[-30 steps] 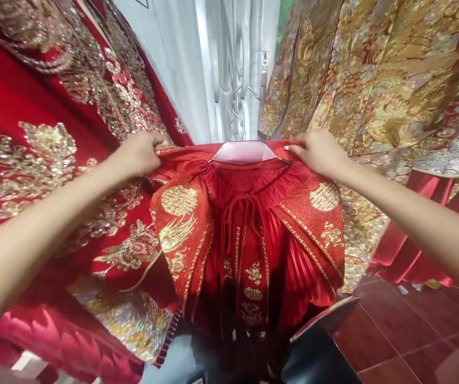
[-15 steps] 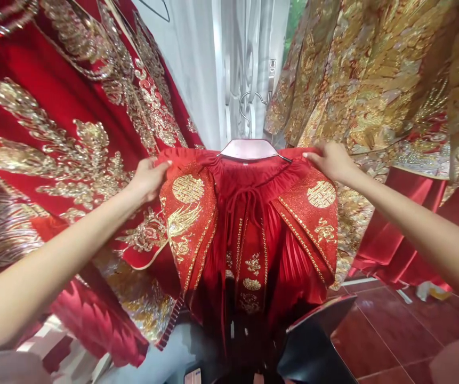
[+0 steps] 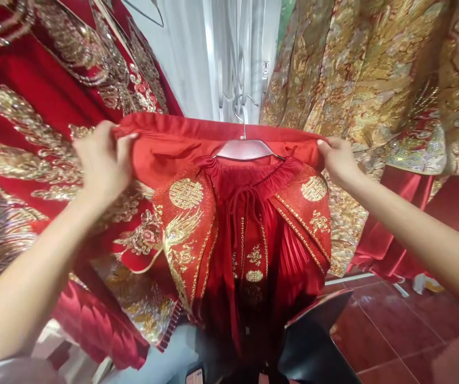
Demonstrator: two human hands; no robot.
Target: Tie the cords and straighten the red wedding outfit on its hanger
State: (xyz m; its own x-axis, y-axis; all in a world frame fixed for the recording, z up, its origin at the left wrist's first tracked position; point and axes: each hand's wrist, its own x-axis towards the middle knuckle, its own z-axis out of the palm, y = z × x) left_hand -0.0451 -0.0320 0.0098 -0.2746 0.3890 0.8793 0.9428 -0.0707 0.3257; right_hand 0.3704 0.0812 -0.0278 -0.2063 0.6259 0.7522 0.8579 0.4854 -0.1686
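A red skirt (image 3: pixel 253 234) with gold embroidery, pleats and a drawstring waist hangs on a hanger (image 3: pixel 246 150) in front of me. Behind the hanger a wide band of plain red cloth (image 3: pixel 165 152) is stretched out sideways. My left hand (image 3: pixel 103 157) pinches this cloth at its left end, thumb on top. At the right end my right hand (image 3: pixel 339 160) grips the cloth between thumb and fingers. Whether the plain cloth is part of the skirt or a separate piece, I cannot tell.
Red garments with gold beading (image 3: pixel 25 133) hang close on the left. Gold embroidered garments (image 3: pixel 357 80) hang on the right. White curtains (image 3: pixel 197 58) are behind. Below are a black seat-like surface (image 3: pixel 313 341), a phone (image 3: pixel 194 376) and red floor tiles (image 3: pixel 397 330).
My left hand has moved left and up, my right hand slightly up. The plain red cloth behind the hanger now rises higher and spreads wider above the skirt's waist.
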